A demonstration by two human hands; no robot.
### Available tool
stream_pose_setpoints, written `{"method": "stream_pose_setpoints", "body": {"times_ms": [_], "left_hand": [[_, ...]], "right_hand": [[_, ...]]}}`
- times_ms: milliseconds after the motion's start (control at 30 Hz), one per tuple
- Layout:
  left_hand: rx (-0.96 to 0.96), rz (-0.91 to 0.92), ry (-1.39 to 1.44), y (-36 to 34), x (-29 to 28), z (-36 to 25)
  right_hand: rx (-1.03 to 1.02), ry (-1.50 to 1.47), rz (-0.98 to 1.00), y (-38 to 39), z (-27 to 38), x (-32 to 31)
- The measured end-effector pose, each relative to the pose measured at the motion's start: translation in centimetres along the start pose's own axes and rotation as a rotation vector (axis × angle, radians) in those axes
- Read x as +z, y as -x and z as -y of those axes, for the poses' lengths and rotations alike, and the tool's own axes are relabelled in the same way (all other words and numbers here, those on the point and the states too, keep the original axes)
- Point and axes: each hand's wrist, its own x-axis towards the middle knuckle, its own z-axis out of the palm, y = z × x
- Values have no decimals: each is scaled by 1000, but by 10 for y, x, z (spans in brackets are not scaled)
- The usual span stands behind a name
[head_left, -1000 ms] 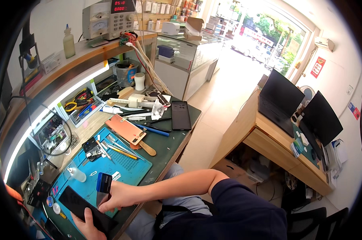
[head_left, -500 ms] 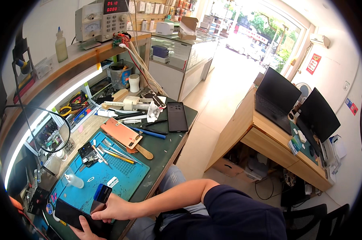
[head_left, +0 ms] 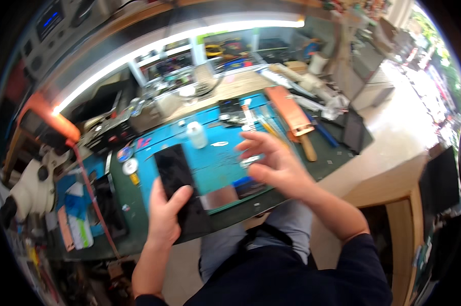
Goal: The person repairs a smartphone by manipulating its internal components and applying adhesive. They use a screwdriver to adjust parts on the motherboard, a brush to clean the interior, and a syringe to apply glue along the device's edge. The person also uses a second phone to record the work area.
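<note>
My left hand (head_left: 165, 211) is wrapped round the edge of a dark phone (head_left: 175, 166), thumb across its glossy black face, holding it tilted over the bench's near edge. A thin metal blade (head_left: 220, 198) with a blue and black handle (head_left: 249, 186) lies beside the phone; whether its tip touches the phone's edge I cannot tell. Empty and blurred, my right hand (head_left: 279, 166) hovers over the blue mat (head_left: 210, 162) with fingers apart, above a small whitish perforated piece (head_left: 249, 161). Beyond the phone stands a translucent bottle (head_left: 196, 135).
Opened phone parts (head_left: 231, 111), tweezers and pens lie at the mat's far right, next to a copper-coloured phone back (head_left: 290, 109) and a wooden-handled tool (head_left: 308, 148). A red cable (head_left: 91, 194) hangs at left from an orange lamp-like device (head_left: 49, 120). Another phone (head_left: 353, 131) lies far right.
My view has swung left and down onto the bench. My right hand has let go of the blue-handled blade and opened, moving right, away from the phone. My left hand still grips the phone.
</note>
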Motion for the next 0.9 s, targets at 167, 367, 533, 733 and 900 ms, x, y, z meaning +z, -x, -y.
{"method": "stream_pose_setpoints", "body": {"times_ms": [167, 367, 533, 733, 900], "left_hand": [[-77, 93, -29, 4, -4, -11], [60, -71, -32, 3, -3, -1], [134, -107, -94, 4, -4, 5], [107, -65, -128, 4, -1, 6], [87, -38, -132, 2, 0, 6]], "right_hand": [[100, 566, 628, -28, 26, 33], [372, 248, 481, -32, 4, 43], [321, 123, 370, -25, -13, 51], [290, 143, 363, -24, -14, 50], [276, 163, 360, -23, -14, 51]]}}
